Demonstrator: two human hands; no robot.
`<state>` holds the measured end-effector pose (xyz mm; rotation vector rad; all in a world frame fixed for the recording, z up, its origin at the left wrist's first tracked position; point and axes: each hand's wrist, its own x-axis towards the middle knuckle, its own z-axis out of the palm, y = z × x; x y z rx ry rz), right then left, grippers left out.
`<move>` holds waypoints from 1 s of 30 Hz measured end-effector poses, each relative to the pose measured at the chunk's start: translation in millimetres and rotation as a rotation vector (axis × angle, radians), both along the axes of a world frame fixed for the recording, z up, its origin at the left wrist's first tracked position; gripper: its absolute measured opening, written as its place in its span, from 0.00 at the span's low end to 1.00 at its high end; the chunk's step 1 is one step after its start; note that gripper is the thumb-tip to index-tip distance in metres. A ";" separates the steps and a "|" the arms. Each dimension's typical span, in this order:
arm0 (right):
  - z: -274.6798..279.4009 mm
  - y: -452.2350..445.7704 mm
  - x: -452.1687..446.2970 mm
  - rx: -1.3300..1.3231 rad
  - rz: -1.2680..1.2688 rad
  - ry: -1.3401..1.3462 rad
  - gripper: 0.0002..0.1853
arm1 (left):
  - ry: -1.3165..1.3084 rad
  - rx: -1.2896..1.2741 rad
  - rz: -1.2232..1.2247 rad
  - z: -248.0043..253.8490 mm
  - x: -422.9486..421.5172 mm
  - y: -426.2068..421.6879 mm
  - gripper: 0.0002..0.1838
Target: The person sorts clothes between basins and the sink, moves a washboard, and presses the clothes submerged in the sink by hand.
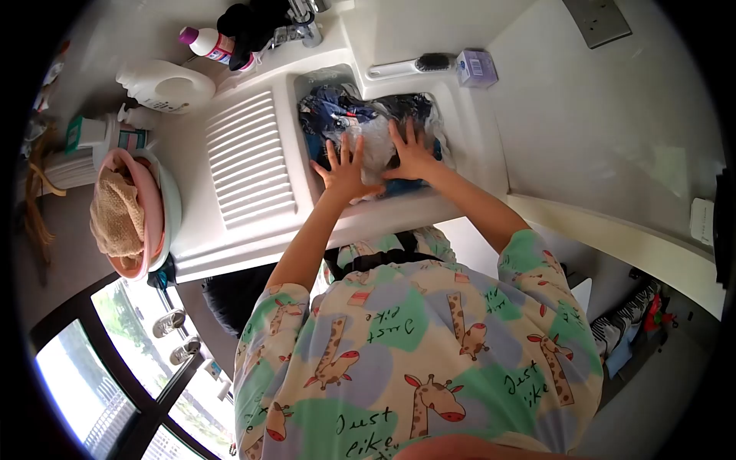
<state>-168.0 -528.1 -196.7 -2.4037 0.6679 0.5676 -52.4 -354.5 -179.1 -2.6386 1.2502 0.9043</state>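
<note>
Dark blue, patterned wet laundry (330, 107) fills the basin of a white laundry sink (454, 107), with whitish suds or water over its middle. Spread fingers of my left hand (346, 172) reach over the front left of the basin, above the cloth. To its right, my right hand (412, 153) is also spread, its fingertips at the cloth near the middle. Neither hand grips anything. Whether the palms press on the laundry, I cannot tell. A ribbed washboard (249, 161) is moulded into the sink top on the left.
Behind the basin stand a faucet (307, 29), a brush (410, 67) and a purple box (477, 68). A white jug (165, 87) and a purple-capped bottle (211, 44) are at the back left. Stacked basins (157, 222) holding a brown towel (116, 215) sit at the left edge.
</note>
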 end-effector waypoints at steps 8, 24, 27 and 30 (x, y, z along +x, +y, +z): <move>-20.4 36.1 6.5 -0.152 -0.086 0.012 0.84 | -0.023 0.047 0.062 -14.3 -8.7 -3.3 0.79; 0.9 42.6 18.9 -0.120 -0.089 0.081 0.79 | 0.045 0.087 0.091 -1.6 3.1 -9.9 0.65; -63.5 29.8 -4.5 -0.133 0.006 -0.155 0.74 | 0.112 -0.127 0.038 -10.1 4.7 16.7 0.58; -6.2 47.0 -4.2 -0.001 0.013 0.084 0.61 | 0.215 -0.291 0.012 -24.5 3.1 38.8 0.49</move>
